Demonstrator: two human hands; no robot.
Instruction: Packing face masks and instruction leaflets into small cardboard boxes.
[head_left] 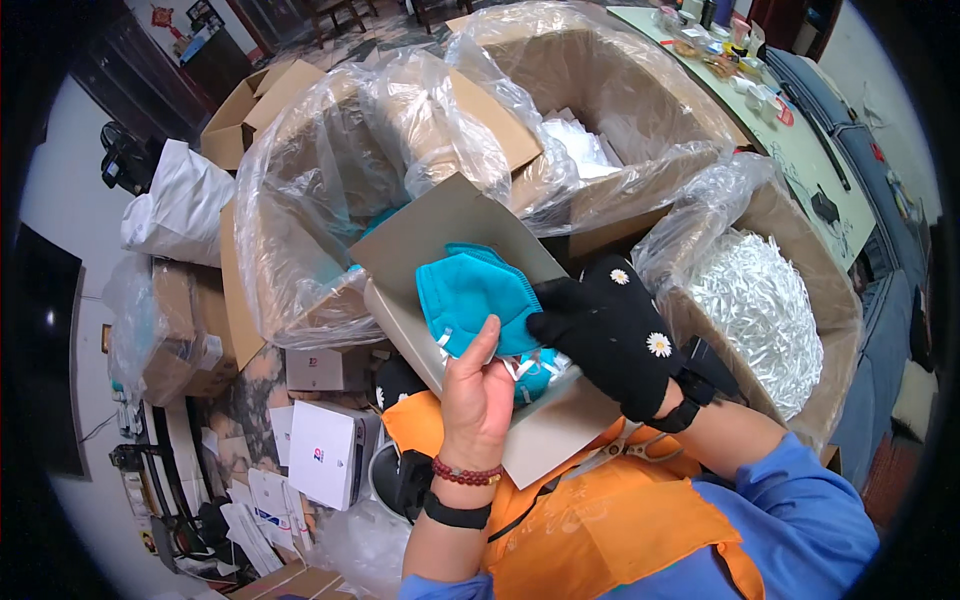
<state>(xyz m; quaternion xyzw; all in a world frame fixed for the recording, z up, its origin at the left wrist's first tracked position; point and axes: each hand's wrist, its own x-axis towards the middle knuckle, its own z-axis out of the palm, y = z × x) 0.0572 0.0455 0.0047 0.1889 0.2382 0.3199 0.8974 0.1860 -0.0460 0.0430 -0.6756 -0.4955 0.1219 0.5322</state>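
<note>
Teal folded face masks [474, 290] with white straps are gripped in my bare left hand [476, 395], its thumb pressed on their front. My right hand [615, 335], in a black glove with daisy prints, has its fingers closed on the masks' right edge. Both hands are over an open grey-brown carton [445, 222] that leans across my lap. Further teal masks [535, 378] with white straps lie in the carton below the held ones. Scissors [640, 447] rest on my orange apron [600, 530], partly hidden by my right forearm.
Ahead stands a large plastic-lined box [310, 190] with some teal items inside. Another lined box [640, 90] holds white pieces. At right, a box is filled with white straps [755, 310]. Small white cartons [322, 455] stand on the floor at left. A cluttered table [800, 150] is far right.
</note>
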